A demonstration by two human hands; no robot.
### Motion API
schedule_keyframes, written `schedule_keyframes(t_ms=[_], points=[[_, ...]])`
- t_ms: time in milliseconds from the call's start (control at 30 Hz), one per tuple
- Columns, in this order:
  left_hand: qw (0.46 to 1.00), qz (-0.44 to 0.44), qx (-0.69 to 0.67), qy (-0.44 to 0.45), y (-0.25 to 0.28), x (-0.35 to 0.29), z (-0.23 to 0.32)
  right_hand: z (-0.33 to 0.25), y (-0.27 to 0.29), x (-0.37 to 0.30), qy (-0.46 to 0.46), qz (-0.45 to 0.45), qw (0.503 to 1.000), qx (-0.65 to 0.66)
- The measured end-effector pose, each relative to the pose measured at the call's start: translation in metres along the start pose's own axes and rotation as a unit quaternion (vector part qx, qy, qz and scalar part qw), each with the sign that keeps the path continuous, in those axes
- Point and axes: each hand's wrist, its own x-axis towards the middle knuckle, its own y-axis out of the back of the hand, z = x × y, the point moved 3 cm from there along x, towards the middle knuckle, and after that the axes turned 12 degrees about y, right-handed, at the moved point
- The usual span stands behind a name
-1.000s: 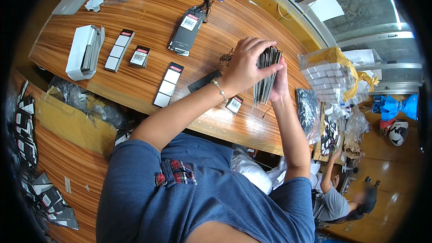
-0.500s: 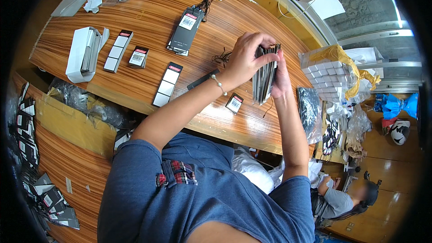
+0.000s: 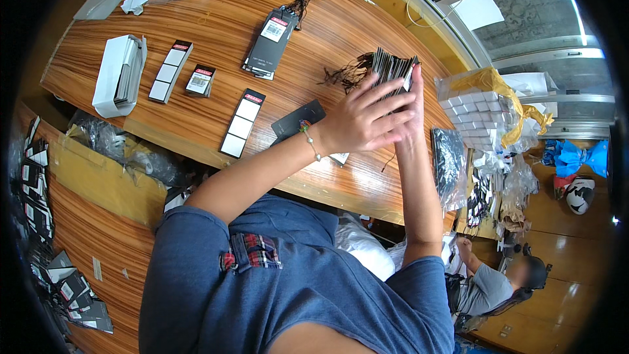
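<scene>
Both hands are around a thick stack of black-edged hang tags (image 3: 393, 65) above the table's near right part. My left hand (image 3: 370, 115) lies across the near side of the stack, its fingers slightly spread and pressing on it. Upright along the right side, my right hand (image 3: 417, 101) supports the tags, its fingers partly hidden. Dark strings (image 3: 347, 73) trail out to the left of the stack. Under my left wrist lies a single black tag (image 3: 298, 121). A small label pile (image 3: 340, 158) is mostly covered by my left hand.
Left of my hands lie a strip of white labels (image 3: 243, 122), strung black tags (image 3: 268, 42), a small label stack (image 3: 200, 81), another label strip (image 3: 170, 71) and a white box of cards (image 3: 108, 75). A plastic-wrapped block (image 3: 472, 108) stands right. Another person (image 3: 488, 288) sits beyond.
My left hand has moved down from the top of the stack to its near side, with fingers now laid across it. The stack has tilted, showing its upper edges and strings.
</scene>
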Motion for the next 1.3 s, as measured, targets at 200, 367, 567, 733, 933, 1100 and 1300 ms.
schedule_keyframes(t_ms=[200,367,567,733,933,1100,1300], points=[[0.995,0.033,-0.088,-0.027,0.006,0.01,-0.004,-0.002,-0.011,0.0,0.076,0.011,0.997,-0.016],[0.992,0.02,-0.12,0.02,0.012,0.012,-0.008,-0.005,-0.018,-0.005,0.067,0.0,0.998,-0.002],[0.988,-0.074,-0.096,0.09,0.004,0.012,-0.007,-0.002,-0.006,-0.001,-0.008,-0.009,1.0,0.004],[0.956,0.093,-0.213,0.181,0.027,0.033,-0.04,-0.062,0.015,0.012,-0.129,-0.09,0.903,-0.4],[0.893,-0.096,-0.367,0.244,-0.006,0.054,-0.068,-0.091,-0.045,0.043,-0.299,-0.357,0.437,-0.77],[0.816,-0.218,-0.463,0.27,-0.041,0.061,-0.062,-0.093,-0.086,0.053,-0.29,-0.341,0.175,-0.877],[0.778,-0.264,-0.508,0.259,-0.053,0.068,-0.057,-0.101,-0.131,0.041,-0.288,-0.283,0.13,-0.905]])
